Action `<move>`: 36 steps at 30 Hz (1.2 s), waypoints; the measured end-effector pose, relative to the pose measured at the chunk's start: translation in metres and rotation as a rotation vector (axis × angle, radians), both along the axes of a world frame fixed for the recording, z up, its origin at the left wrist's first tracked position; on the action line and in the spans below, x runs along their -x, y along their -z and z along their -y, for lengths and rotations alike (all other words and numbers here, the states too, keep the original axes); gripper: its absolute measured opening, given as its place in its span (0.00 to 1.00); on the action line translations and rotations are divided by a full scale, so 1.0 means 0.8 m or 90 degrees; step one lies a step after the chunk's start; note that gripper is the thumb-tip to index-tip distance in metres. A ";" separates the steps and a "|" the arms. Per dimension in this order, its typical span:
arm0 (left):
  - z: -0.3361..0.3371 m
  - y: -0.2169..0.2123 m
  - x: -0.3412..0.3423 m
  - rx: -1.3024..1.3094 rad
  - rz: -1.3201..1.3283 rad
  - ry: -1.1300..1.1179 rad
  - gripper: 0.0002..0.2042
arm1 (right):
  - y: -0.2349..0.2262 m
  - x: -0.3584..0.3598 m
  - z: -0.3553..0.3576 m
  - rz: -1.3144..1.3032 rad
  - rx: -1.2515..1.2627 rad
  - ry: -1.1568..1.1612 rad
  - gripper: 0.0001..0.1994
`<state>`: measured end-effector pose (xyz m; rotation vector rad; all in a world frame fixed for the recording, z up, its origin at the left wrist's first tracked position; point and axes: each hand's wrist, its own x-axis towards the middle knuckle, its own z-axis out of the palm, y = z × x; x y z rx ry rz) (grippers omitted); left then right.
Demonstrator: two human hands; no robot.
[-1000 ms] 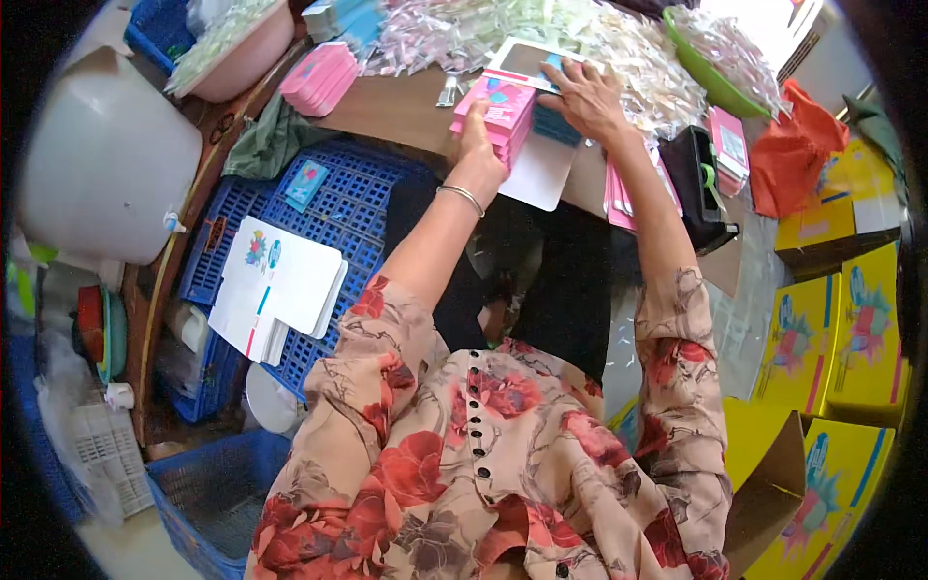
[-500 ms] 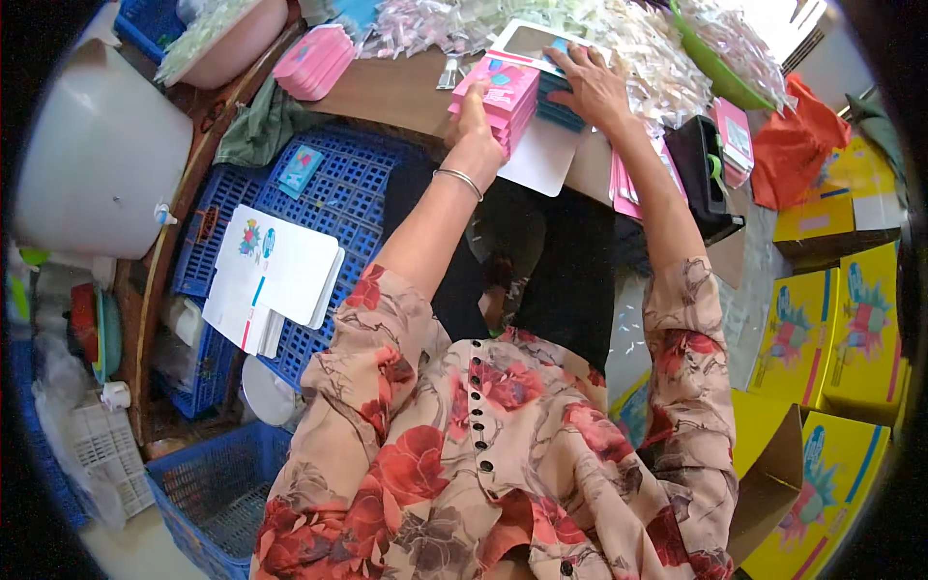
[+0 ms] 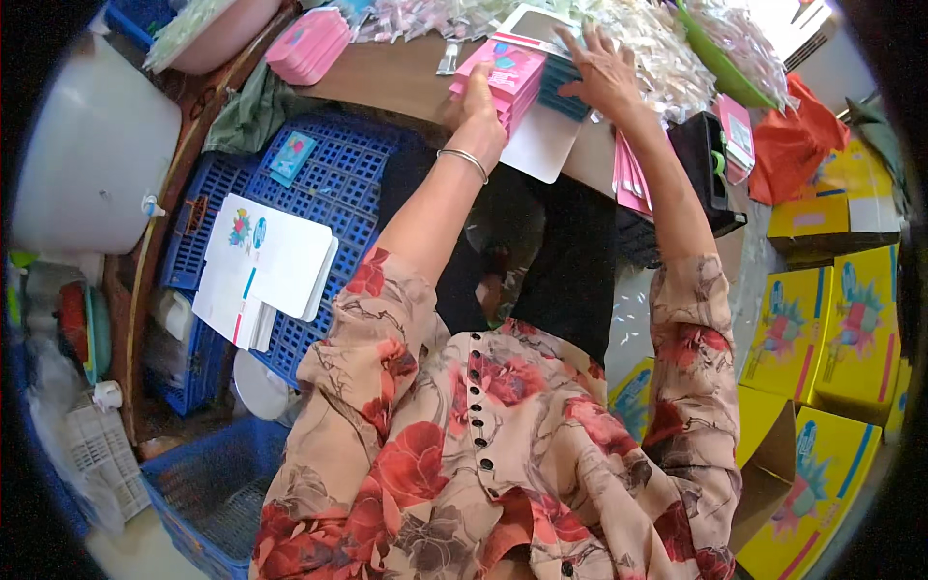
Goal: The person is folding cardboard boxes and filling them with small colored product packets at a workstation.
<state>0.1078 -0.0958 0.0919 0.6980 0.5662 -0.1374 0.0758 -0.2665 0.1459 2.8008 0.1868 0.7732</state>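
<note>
My left hand is wrapped round the near left side of a stack of pink packets, thumb on top. Right beside that stack stands one of teal packets. Both rest on a white printed card, whose far part lies behind them. Over the teal packets, my right hand is open, its fingers spread and holding nothing. Whether its thumb touches the stack I cannot tell. Loose small clear packets are heaped just beyond this hand.
More pink packets stand at the table's left. A black tape dispenser is at the right. White folded cards and a teal packet lie on blue crates. Yellow boxes line the right side.
My right hand has lifted off the top of the teal stack, and its fingers have spread. My left hand keeps its hold on the pink packets.
</note>
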 end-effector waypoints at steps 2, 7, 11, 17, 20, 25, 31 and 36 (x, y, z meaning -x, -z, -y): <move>0.006 -0.006 0.006 0.010 -0.008 0.012 0.24 | -0.009 0.019 -0.005 0.120 -0.003 -0.051 0.38; 0.022 0.000 0.007 -0.072 0.044 0.082 0.27 | 0.012 0.065 -0.027 -0.049 0.089 -0.079 0.04; 0.012 0.028 -0.015 -0.055 0.050 0.058 0.26 | 0.050 0.041 -0.053 -0.052 0.203 -0.025 0.03; 0.024 0.036 -0.016 -0.012 0.034 0.059 0.24 | 0.063 0.018 -0.045 -0.032 0.209 -0.001 0.02; 0.026 0.031 -0.013 -0.011 0.017 0.036 0.25 | 0.068 0.010 -0.037 -0.009 0.300 -0.023 0.02; 0.025 0.030 -0.008 -0.019 -0.003 -0.005 0.27 | 0.078 0.015 -0.019 0.022 0.321 -0.010 0.02; 0.023 0.029 -0.005 -0.040 -0.021 -0.044 0.29 | 0.062 0.039 -0.025 -0.005 0.289 -0.016 0.04; 0.028 0.021 -0.007 -0.073 -0.020 -0.048 0.31 | 0.068 0.059 -0.048 -0.147 0.259 -0.030 0.20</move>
